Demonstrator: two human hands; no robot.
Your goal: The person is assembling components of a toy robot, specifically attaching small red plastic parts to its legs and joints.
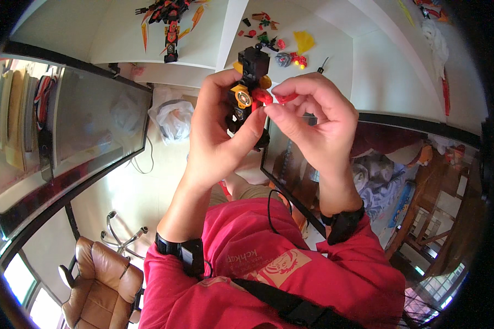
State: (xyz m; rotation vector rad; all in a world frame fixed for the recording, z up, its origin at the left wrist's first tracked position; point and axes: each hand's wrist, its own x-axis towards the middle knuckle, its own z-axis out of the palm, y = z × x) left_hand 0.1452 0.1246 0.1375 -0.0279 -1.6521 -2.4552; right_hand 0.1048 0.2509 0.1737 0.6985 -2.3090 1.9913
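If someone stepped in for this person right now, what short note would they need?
Left hand: grips a black and orange toy figure, held up over the white table.
Right hand: pinches a small red piece right beside the figure's red part.
Done: the figure's body looks mostly built; a finished black and orange model lies on the table.
Left: the red piece is not yet seated; loose pieces lie waiting beyond the hands.
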